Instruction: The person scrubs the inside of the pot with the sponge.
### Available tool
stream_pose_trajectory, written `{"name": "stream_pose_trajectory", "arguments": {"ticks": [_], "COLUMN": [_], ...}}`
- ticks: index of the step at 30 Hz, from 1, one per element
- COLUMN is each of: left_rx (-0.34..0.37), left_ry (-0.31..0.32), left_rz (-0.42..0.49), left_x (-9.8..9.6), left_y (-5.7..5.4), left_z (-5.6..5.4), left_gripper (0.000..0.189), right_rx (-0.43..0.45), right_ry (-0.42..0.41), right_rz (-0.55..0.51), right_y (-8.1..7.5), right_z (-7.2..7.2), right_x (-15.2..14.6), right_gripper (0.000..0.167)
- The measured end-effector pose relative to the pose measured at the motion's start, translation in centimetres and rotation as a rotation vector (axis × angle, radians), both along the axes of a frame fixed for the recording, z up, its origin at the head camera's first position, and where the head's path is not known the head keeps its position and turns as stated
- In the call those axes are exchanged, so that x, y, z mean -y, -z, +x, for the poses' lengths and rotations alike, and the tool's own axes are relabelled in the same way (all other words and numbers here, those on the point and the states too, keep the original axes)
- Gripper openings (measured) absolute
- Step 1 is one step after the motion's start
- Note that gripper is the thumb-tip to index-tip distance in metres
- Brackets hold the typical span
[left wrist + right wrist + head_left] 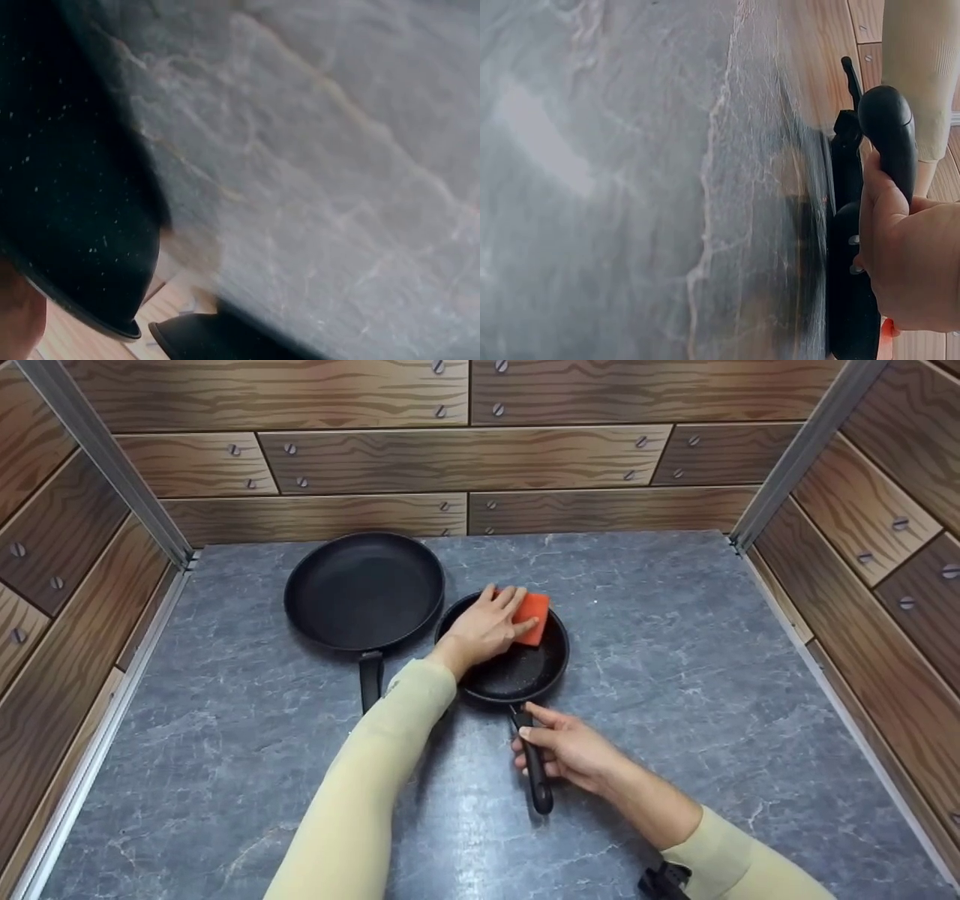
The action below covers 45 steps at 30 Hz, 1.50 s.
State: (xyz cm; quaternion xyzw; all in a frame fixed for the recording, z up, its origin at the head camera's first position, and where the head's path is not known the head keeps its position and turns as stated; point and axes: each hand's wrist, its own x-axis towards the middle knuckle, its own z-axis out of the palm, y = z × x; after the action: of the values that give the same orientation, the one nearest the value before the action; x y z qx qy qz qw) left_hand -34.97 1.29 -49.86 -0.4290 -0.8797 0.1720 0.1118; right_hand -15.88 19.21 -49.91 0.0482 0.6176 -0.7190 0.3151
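The small black frying pan [517, 679] sits on the grey marbled tabletop. Inside it, my left hand [484, 628] holds an orange sponge [534, 611] against the far part of the pan, with the thumb across the sponge's face. My right hand [574, 746] grips the pan's black handle [538, 780], which points toward me. In the right wrist view, the fingers of that hand [915, 259] wrap the handle below its rounded end [885, 112]. The left wrist view catches the pan's white-speckled outside [75, 172], with the sponge hidden there.
A larger black frying pan [365, 592] stands to the left, close beside the small one. Its handle [370, 679] points toward me, partly behind my left sleeve. Wood-patterned walls [465, 461] enclose the tabletop [675, 660] at the back and both sides.
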Motion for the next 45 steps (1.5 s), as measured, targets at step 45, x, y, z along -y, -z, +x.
{"name": "stream_pose_trajectory", "arguments": {"ticks": [45], "left_rx": [0.096], "left_ry": [-0.238], "left_rz": [-0.085], "left_x": [3.4], "left_y": [-1.9], "left_z": [0.5], "left_gripper": [0.064], "right_rx": [0.008], "right_ry": [0.031], "right_rz": [-0.039], "right_y": [-0.1], "right_z": [0.0], "right_x": [0.1], "right_gripper": [0.073]}}
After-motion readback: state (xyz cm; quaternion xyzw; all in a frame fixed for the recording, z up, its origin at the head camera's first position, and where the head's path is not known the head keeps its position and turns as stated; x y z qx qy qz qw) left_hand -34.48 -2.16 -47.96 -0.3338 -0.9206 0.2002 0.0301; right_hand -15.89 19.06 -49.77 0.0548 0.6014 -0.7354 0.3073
